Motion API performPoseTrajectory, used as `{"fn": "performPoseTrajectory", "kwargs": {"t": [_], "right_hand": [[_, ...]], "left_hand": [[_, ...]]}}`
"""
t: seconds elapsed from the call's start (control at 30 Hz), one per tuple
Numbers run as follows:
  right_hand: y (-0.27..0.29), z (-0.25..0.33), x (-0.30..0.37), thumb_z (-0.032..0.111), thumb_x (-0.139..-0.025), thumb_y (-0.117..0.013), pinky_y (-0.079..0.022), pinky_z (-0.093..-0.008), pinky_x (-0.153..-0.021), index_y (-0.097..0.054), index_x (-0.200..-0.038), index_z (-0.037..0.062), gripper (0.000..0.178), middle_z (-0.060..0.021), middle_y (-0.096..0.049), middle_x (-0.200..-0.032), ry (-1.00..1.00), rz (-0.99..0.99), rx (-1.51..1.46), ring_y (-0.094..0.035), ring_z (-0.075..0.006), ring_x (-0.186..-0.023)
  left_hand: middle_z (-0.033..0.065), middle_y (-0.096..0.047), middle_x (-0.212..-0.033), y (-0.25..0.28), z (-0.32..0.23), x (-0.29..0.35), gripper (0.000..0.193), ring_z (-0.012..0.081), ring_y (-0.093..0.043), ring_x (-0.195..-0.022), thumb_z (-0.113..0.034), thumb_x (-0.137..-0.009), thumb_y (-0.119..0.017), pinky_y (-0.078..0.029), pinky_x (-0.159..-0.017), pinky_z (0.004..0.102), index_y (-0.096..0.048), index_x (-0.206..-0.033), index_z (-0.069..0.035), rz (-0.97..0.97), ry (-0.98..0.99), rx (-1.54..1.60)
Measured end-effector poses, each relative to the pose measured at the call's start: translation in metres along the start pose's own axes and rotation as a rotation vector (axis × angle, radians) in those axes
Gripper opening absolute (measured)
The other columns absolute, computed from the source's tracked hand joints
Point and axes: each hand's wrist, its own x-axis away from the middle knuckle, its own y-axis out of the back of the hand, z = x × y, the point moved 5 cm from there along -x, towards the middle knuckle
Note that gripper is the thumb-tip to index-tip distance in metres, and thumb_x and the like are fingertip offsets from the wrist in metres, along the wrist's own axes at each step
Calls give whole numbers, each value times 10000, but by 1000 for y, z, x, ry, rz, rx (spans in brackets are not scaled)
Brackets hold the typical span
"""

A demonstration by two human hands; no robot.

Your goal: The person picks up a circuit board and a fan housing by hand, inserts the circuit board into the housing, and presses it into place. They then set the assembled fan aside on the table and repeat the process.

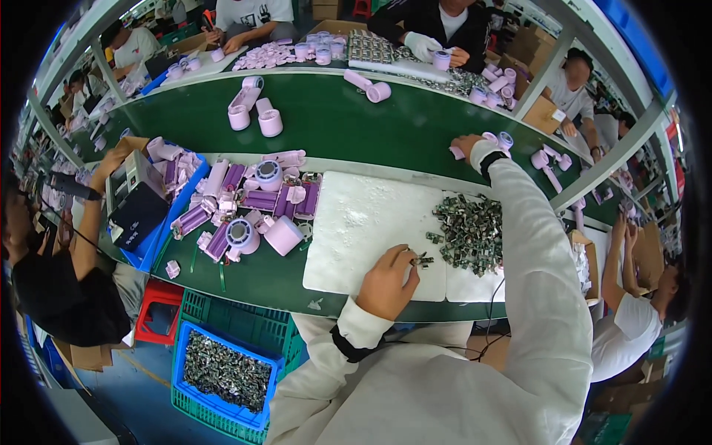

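My left hand (387, 283) is over the white foam sheet (348, 222), thumb and fingers pinching a few small circuit boards (423, 260). Just right of it lies a heap of small green circuit boards (469, 230). My right hand (469, 144) reaches far forward to the green belt, its fingers curled over a lilac plastic housing (456, 153) that they partly hide. Beside that wrist sits a lilac round part with a grey-blue ring (505, 140). White powder or crumbs are scattered on the foam.
Lilac and purple housings (259, 199) are piled on the left. A blue bin (182, 194) holds a black box (139, 204) and more housings. Below, a blue tray (222, 374) is full of circuit boards. Lilac housings (256, 104) lie on the belt (319, 111). Co-workers sit around.
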Motion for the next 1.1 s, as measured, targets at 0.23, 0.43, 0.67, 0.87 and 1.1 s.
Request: {"fn": "performPoseTrajectory", "kwargs": {"t": [0.23,0.43,0.67,0.87,1.1], "right_hand": [[-37,-28,3,262,-864,-702,-570,-479,-826,-614,-1229,121,401,-120,-605,-1244,28,-192,168,-674,-356,-1027],[104,43,94,273,-933,-703,-543,-429,-704,-531,-1069,23,333,-188,-653,-971,122,-752,-519,-692,-349,-812],[136,183,237,179,-856,-785,-528,-377,-619,-597,-916,54,233,-104,-615,-840,278,-865,-418,-648,-277,-689],[83,243,284,167,-789,-820,-518,-363,-570,-633,-914,70,245,-63,-621,-846,267,-716,-588,-634,-240,-643],[66,256,286,172,-775,-815,-522,-359,-578,-679,-1005,81,283,-69,-639,-810,258,-792,-896,-639,-241,-639]], "left_hand": [[242,-655,-1214,25,14,14,290,422,-650,-1086,-15,-866,-663,-547,-915,425,-674,-1155,-14,-88,36,17],[247,-644,-1239,49,24,22,255,427,-663,-1041,-8,-879,-637,-557,-889,435,-684,-1130,-3,-192,4,-60],[213,-657,-1239,75,30,35,267,375,-692,-1017,11,-860,-660,-572,-852,399,-693,-1125,2,-283,78,-159],[179,-676,-1179,72,30,48,281,299,-711,-961,41,-849,-694,-575,-818,360,-702,-1126,-6,-303,53,-103],[145,-681,-1081,60,24,59,285,247,-699,-893,78,-860,-674,-560,-770,329,-696,-1129,-13,-243,237,253]]}}
